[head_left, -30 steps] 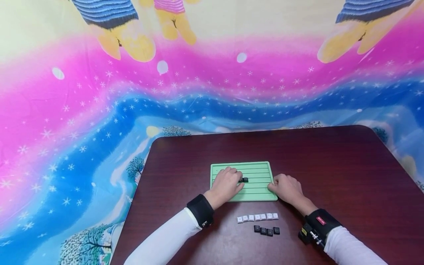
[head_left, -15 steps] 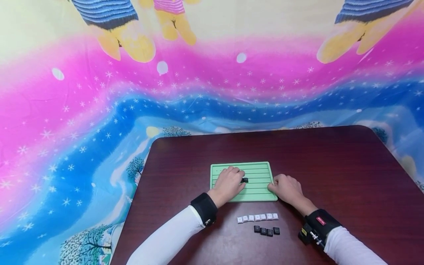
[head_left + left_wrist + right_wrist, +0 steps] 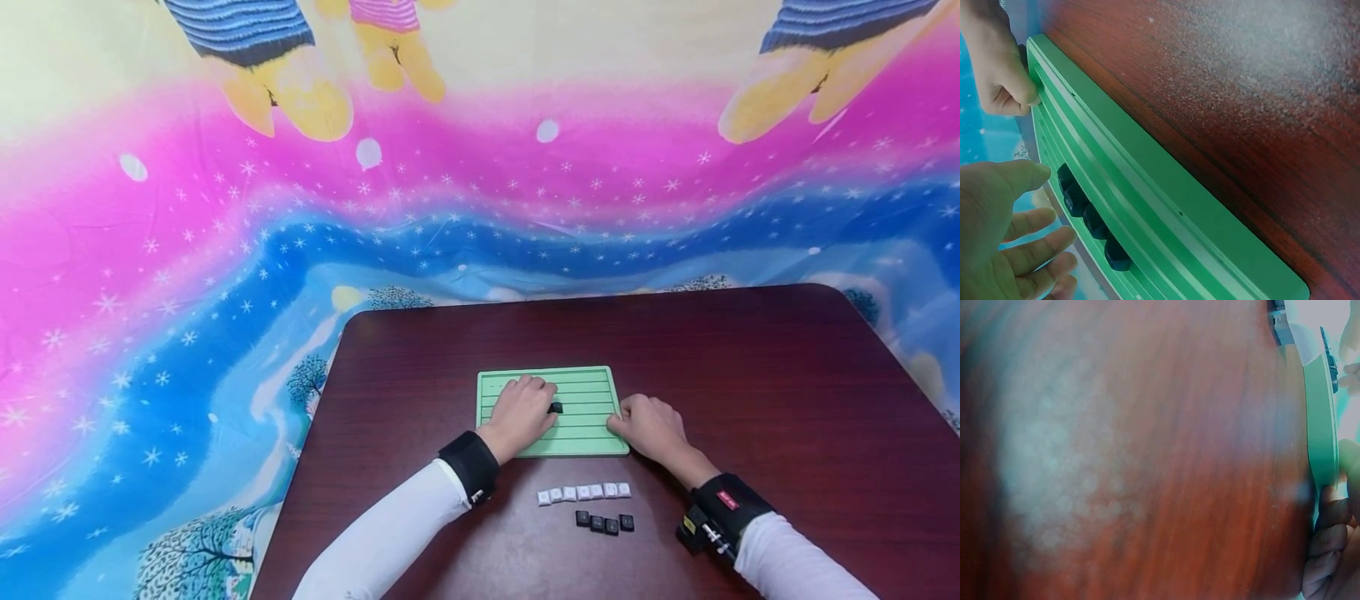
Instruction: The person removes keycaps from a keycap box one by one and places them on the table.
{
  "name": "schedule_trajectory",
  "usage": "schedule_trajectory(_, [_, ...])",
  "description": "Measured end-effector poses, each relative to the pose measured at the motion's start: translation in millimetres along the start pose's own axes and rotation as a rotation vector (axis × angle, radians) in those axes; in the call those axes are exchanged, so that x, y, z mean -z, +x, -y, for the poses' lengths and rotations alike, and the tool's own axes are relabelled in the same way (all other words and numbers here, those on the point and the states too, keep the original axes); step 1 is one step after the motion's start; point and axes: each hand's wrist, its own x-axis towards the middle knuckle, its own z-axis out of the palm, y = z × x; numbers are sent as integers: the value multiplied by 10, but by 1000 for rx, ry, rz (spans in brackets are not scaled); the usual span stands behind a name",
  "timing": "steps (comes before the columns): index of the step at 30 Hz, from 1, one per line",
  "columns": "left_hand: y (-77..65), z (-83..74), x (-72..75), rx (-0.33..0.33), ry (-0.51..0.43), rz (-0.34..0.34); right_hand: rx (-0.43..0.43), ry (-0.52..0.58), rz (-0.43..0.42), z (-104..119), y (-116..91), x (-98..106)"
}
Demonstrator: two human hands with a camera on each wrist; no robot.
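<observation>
A light green grooved tray [image 3: 585, 442] lies on the table. My left hand [image 3: 519, 415] is over its left half, thumb and fingers spread loosely with nothing between them in the left wrist view. Just past those fingers, several black keycaps [image 3: 1094, 220] stand in a row in one groove; in the head view the hand hides most of them. At the tray's right edge, my right hand [image 3: 651, 427] pinches the rim, thumb on top and the other fingers curled at the side.
In front of the tray, a row of several white keycaps [image 3: 583, 493] lies on the dark red table [image 3: 420, 358]. Several more black keycaps [image 3: 597, 523] lie closer to me. A printed cloth [image 3: 480, 192] hangs behind the table.
My left hand has slid a little to the right over the tray, covering more of the black keycaps. The right hand and the tray have stayed in place.
</observation>
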Motion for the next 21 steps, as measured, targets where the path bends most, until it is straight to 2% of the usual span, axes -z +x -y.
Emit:
schedule_trajectory(10, [33,-25,-63,5,19,61,6,11,0,3,-7,5])
schedule_trajectory(21, [61,-43,-82,2,46,75,1,12,-3,8,-4,10])
